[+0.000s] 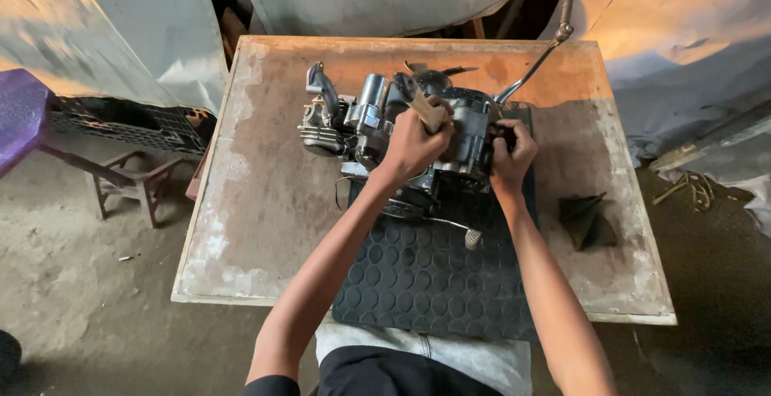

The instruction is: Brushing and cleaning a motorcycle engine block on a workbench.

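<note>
the engine sits on the worn wooden table, at the far end of the black rubber mat, partly on the mat and partly on bare wood. everything else is placed from the engine.

the left hand is over the engine's top, fingers wrapped tight around the wooden handle of a hammer, whose dark head points up and away from the person. the right hand is at the engine's right side, fingers curled in and pressed against the case; whether they pinch a small part there i cannot tell.

a long chrome lever runs up and right from the engine toward the table's far corner. a thinner rod with a knurled tip sticks out from the engine's near side over the mat. a folded dark rag lies to the right of the engine, apart from it. left of the engine, off the table, stand a small wooden stool and a black crate.

as a judgement: the work looks to be in its middle. the engine still seems mostly assembled, with both levers on, and no loose parts lie beside it, so most of it is probably still to do.
</note>
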